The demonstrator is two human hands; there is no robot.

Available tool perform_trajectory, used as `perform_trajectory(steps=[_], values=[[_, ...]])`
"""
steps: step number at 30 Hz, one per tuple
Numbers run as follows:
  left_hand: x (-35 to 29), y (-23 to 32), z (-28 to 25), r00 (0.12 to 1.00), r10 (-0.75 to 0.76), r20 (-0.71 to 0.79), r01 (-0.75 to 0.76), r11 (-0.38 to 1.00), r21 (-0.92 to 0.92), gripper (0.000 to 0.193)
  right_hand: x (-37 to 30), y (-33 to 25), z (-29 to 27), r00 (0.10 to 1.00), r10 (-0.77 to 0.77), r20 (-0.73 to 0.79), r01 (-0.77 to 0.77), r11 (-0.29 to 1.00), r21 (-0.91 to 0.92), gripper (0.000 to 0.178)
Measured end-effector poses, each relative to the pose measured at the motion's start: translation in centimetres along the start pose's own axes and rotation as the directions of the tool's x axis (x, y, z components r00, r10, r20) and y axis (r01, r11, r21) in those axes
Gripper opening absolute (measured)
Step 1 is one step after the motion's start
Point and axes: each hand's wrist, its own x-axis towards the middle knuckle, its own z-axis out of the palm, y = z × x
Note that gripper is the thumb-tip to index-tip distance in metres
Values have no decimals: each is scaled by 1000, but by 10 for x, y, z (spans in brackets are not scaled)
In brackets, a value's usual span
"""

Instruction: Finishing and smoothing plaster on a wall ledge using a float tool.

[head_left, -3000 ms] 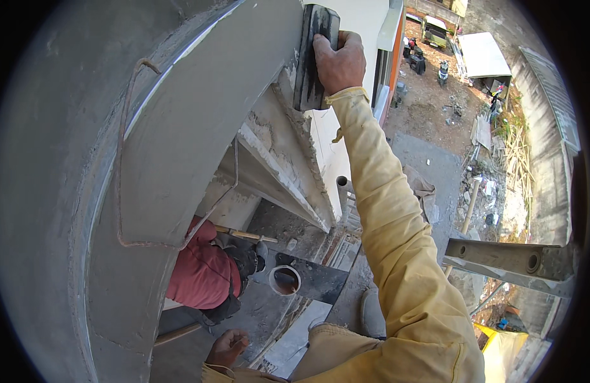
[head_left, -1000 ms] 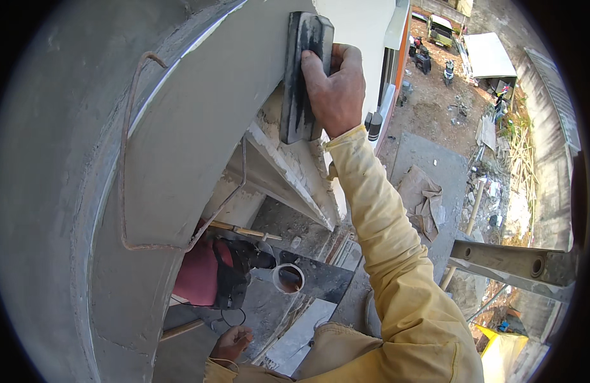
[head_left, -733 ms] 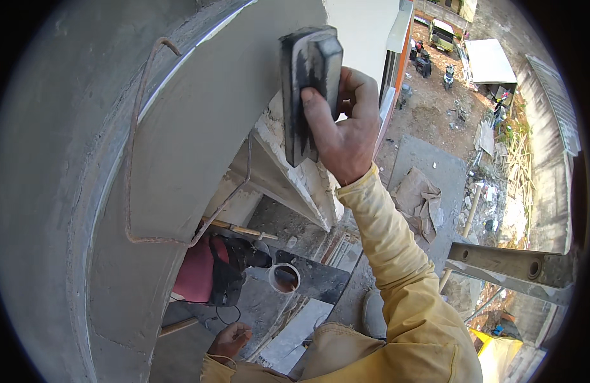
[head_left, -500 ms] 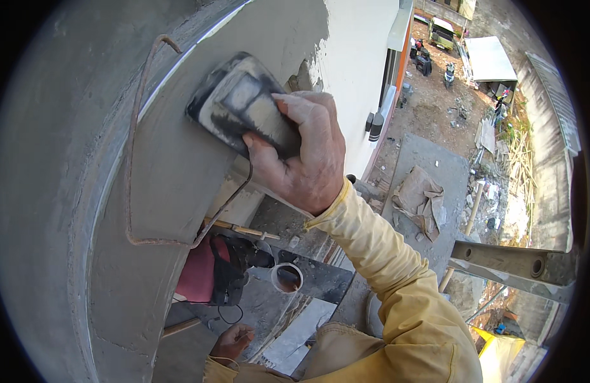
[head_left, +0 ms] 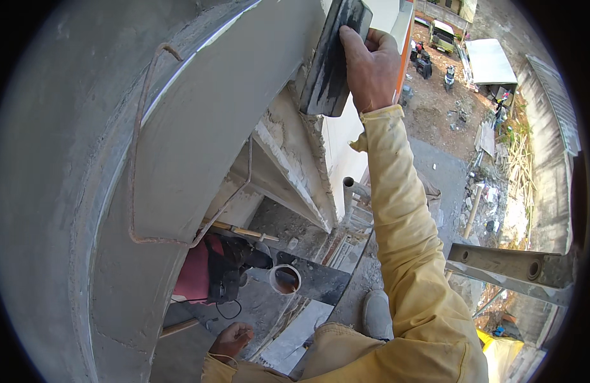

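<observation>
Here | right hand (head_left: 373, 71) grips float (head_left: 330, 73) | long axis steep, upper end leaning right

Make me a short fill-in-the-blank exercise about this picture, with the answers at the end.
1. The black float is held by the person's ____ hand.
2. The sleeve on that arm is ____.
3. In the picture, the bent metal rod is to the ____ of the float.

Missing words: right; yellow; left.
</observation>
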Motion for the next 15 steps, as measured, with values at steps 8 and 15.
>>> perform_trajectory(steps=[8, 15], values=[[-9, 3, 0, 1000, 21, 4, -21, 1000, 6, 46, -74, -51, 2, 975, 94, 203, -124, 982, 141, 49], [-11, 5, 2, 999, -3, -38, 3, 1000, -10, 47, -100, -32, -26, 982, -74, 173, 18, 952, 304, 43]])
